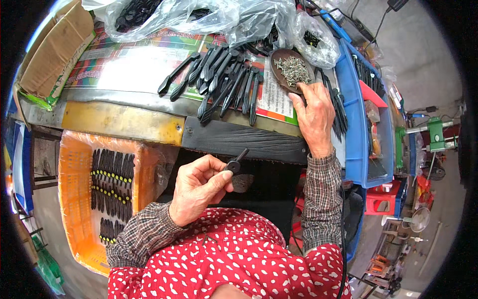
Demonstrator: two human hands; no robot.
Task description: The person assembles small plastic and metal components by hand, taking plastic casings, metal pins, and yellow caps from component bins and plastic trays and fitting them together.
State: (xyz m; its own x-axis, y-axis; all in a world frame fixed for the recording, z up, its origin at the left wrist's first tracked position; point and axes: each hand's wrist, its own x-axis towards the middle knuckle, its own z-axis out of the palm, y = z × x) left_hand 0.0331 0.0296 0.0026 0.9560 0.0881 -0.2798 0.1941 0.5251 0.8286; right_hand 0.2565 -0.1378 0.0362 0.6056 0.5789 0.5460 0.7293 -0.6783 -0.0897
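Observation:
In front of my body my left hand [199, 188] pinches a black plastic part [234, 165] between thumb and fingers. That part has a round, disc-like end with a small central hole and a narrow stem pointing up and right. My right hand [316, 113] reaches to the near edge of a round brown bowl [279, 79] full of small metal screws [293, 70]. Its thumb stands apart from the bent fingers, and no screw shows between them. Left of the bowl, a loose pile of black plastic handles [219, 74] lies on the printed sheet covering the bench.
An orange crate [74, 199] at lower left holds rows of black parts with yellow dots. A blue bin [354, 119] stands at right. Clear plastic bags [199, 20] lie along the back, and a cardboard box [57, 47] sits at far left. The bench's front edge [239, 142] separates my hands.

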